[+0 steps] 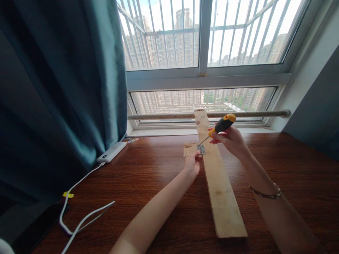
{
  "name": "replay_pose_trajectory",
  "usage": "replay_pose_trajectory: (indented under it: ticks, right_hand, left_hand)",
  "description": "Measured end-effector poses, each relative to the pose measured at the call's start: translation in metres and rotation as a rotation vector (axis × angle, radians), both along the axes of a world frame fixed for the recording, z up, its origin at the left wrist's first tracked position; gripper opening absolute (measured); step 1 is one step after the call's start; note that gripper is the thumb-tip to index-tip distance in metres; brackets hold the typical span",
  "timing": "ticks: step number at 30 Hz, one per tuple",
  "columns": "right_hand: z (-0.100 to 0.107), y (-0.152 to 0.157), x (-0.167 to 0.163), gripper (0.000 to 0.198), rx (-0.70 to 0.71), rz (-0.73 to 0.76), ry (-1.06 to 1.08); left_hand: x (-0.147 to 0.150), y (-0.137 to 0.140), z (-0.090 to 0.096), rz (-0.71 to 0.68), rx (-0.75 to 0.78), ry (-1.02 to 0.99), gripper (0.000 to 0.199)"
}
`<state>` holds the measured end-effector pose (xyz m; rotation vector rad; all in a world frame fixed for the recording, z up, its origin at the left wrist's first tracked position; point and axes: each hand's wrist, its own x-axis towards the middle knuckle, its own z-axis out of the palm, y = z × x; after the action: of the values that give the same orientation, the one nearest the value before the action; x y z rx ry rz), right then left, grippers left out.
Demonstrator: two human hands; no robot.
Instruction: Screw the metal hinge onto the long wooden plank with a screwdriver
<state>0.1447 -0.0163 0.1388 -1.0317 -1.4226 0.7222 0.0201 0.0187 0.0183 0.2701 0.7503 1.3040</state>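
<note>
A yellow-and-black screwdriver (pixel 224 124) is held in my right hand (pixel 230 139), tilted so its shaft runs down to the left. Its tip meets the upper left part of a small metal hinge (pixel 201 149). The hinge lies across the seam between a long wooden board (pixel 222 192) and a short wooden piece (pixel 188 149) on the board's left. My left hand (pixel 192 165) is closed at the hinge's lower left corner, thumb on top; its other fingers are partly hidden. Whether a screw sits under the tip is too small to make out.
The brown wooden table (pixel 148 187) carries a white power bank (pixel 111 152) at the left, with a white cable (pixel 76 185) trailing toward me. A metal rail (pixel 164 116) crosses before the window, near the board's far end. A blue curtain (pixel 106 70) hangs at left.
</note>
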Motion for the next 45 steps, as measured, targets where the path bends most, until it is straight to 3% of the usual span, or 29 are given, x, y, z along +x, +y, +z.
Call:
replay_pose_trajectory:
  ticks: [4, 6, 7, 14, 19, 22, 27, 32, 34, 36, 41, 45]
  right_hand:
    - [-0.01, 0.006, -0.005, 0.038, 0.195, -0.501, -0.321]
    - [-0.015, 0.009, -0.007, 0.039, 0.249, -0.643, -0.381]
    - [-0.017, 0.01, -0.008, 0.04, 0.249, -0.644, -0.366]
    - [-0.01, 0.008, -0.007, 0.05, 0.001, -0.112, 0.134]
    - [0.001, 0.001, -0.001, 0.053, -0.105, 0.085, 0.284]
    - [0.001, -0.001, 0.0, 0.051, -0.111, 0.079, 0.252]
    - [-0.006, 0.002, -0.003, 0.042, 0.039, -0.169, 0.011]
    - [-0.017, 0.005, -0.007, 0.042, 0.227, -0.625, -0.371]
    - [-0.021, 0.006, -0.01, 0.043, 0.265, -0.703, -0.414]
    - [-0.023, 0.006, -0.012, 0.043, 0.249, -0.644, -0.346]
    - [-0.016, 0.004, -0.013, 0.043, 0.056, -0.199, 0.049]
    - [-0.003, -0.003, -0.01, 0.052, -0.064, 0.03, 0.228]
  left_hand:
    - [0.0, 0.0, 0.0, 0.02, -0.002, -0.025, 0.013]
    - [0.0, -0.001, 0.0, 0.024, 0.004, -0.029, 0.013]
    - [0.0, -0.001, 0.0, 0.022, 0.006, -0.028, 0.012]
    - [0.001, -0.002, 0.001, -0.004, 0.006, -0.019, 0.013]
    - [0.0, -0.001, 0.001, -0.016, 0.019, -0.017, 0.015]
    - [0.0, -0.001, 0.001, -0.004, 0.021, -0.013, 0.011]
    - [-0.001, -0.001, 0.0, -0.001, 0.016, -0.004, 0.011]
    - [0.0, -0.001, 0.001, 0.022, 0.008, -0.012, 0.012]
    - [0.0, -0.002, 0.002, 0.031, 0.004, -0.022, 0.011]
    - [0.0, -0.003, 0.004, 0.034, 0.004, -0.028, 0.011]
    - [0.0, -0.003, 0.004, 0.019, 0.012, -0.019, 0.012]
    - [-0.001, -0.002, 0.003, -0.002, 0.015, -0.018, 0.013]
